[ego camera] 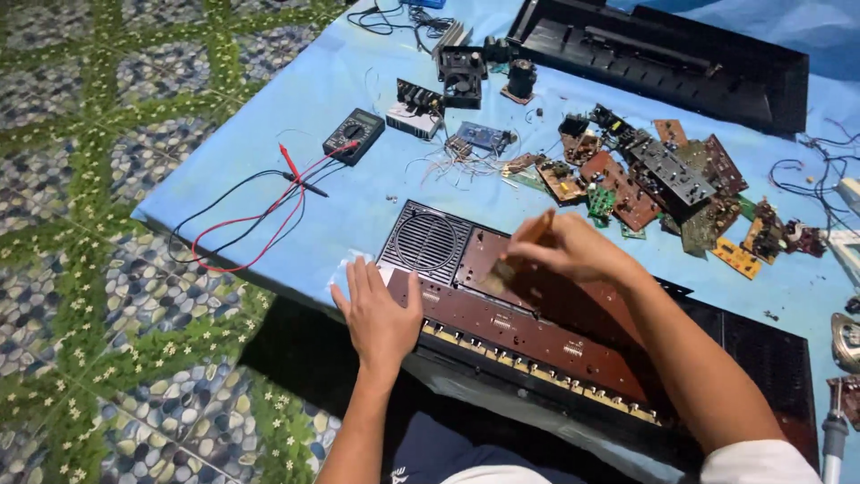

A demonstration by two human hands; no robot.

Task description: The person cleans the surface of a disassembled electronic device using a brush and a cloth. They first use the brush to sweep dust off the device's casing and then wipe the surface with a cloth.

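An opened electronic keyboard chassis (752, 345) lies in front of me, with a round speaker grille (426, 241) at its left end and a long brown circuit board (528, 327) across it. My left hand (376, 314) rests flat on the left end of that board, fingers spread. My right hand (578, 249) hovers over the board's middle, pinching a small brush (515, 260) with a wooden handle, its bristles blurred against the brown surface.
On the blue cloth (340, 81) lie a multimeter (354, 135) with red and black leads (260, 211), several loose circuit boards (645, 179), a black keyboard cover (663, 58) at the back and a soldering iron handle (833, 439) at right. Patterned floor lies left.
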